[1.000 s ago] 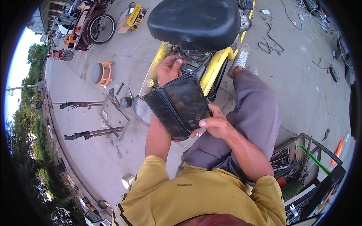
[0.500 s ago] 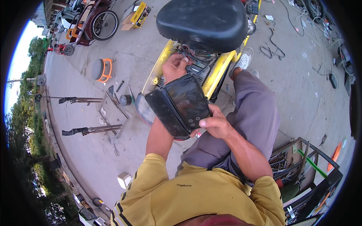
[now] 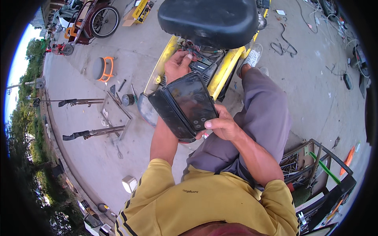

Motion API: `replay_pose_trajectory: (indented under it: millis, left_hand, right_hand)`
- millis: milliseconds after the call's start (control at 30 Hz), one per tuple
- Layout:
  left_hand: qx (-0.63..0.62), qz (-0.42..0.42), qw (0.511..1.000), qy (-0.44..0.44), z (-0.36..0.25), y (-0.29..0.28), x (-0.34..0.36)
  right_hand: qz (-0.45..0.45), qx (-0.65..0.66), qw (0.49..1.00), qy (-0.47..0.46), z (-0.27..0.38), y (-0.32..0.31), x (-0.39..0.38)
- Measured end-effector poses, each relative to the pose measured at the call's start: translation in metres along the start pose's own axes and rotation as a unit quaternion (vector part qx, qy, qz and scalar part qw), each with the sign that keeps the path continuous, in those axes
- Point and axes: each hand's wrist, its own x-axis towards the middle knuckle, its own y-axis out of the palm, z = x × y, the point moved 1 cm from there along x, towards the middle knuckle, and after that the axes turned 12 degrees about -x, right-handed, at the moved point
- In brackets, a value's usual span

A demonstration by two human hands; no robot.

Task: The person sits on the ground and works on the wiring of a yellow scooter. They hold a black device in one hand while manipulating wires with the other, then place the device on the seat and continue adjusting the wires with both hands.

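Note:
My right hand (image 3: 220, 124) holds a black smartphone (image 3: 188, 100) in an open black flip case (image 3: 169, 113), thumb on the screen's lower edge. Behind the phone my left hand (image 3: 177, 65) reaches into the opening under the black seat (image 3: 206, 21) of a yellow-framed vehicle (image 3: 224, 74), fingers pinched on thin wires (image 3: 189, 51). A dark box-shaped part (image 3: 202, 63) lies among the wiring beside those fingers. The phone and case cover much of my left forearm.
An orange-and-grey stool (image 3: 103, 70), a metal stand (image 3: 116, 114), a dark tin (image 3: 127, 100) and tools stand or lie at left. A red tricycle (image 3: 98, 19) and yellow box (image 3: 139, 11) are behind. A tool bin (image 3: 311, 173) is lower right; cables (image 3: 283, 41) lie upper right.
The view shifts slightly, the vehicle moving up and left in the picture over the last half second. My hands keep the same hold; the phone stays at much the same angle.

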Motion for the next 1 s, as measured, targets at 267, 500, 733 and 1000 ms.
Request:
replay_pose_trajectory:
  millis: [267,500,733,1000]
  left_hand:
    - [0.022,0.004,1.0,-0.002,0.0,0.0,0.002]
    - [0.001,0.007,1.0,0.004,0.005,0.0,0.004]
    - [-0.005,0.01,1.0,-0.014,0.0,0.001,0.003]
    - [-0.032,0.024,0.999,-0.014,0.004,0.0,0.007]
  right_hand:
    - [0.011,0.01,1.0,0.004,-0.001,0.0,-0.001]
    - [-0.015,0.024,1.0,-0.006,-0.003,-0.002,0.001]
    - [-0.048,0.044,0.998,-0.01,-0.004,-0.004,0.004]
    - [-0.064,0.015,0.997,-0.028,-0.014,-0.01,0.006]
